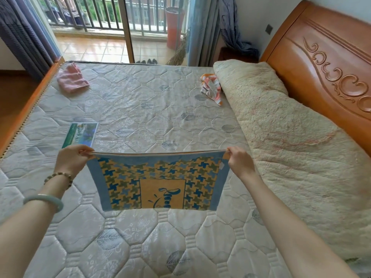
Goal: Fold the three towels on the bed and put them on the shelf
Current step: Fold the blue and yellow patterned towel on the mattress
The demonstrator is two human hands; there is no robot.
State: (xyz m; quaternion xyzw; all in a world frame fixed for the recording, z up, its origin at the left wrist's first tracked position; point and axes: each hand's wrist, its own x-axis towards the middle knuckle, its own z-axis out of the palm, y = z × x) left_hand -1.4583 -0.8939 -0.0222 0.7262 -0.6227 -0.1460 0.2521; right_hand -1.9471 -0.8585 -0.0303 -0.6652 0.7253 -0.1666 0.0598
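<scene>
I see 2 hands holding up a blue and yellow towel [159, 182] over the bed [140, 109]. The left hand [71, 160] pinches the top left corner of the towel, with its fingers closed on the edge. The right hand [240, 160] pinches the top right corner the same way. The top edge is pulled tight and flat between them, and it looks like 2 layers held together. The rest of the towel hangs down in the air and I cannot tell if its bottom edge touches the bed. The towel has a blue border, a checked pattern, and a yellow box with a blue drawing in the middle.

A pink towel [71, 80] lies in a loose heap on the bed, far beyond the held towel and to its left. An orange and white towel [212, 89] lies crumpled far beyond the held towel on its right, touching a fluffy cream blanket [291, 141]. A green booklet [80, 134] lies flat on the bed just past the left hand. The left arm wears a bead bracelet [59, 178] and a pale green bangle [44, 200].
</scene>
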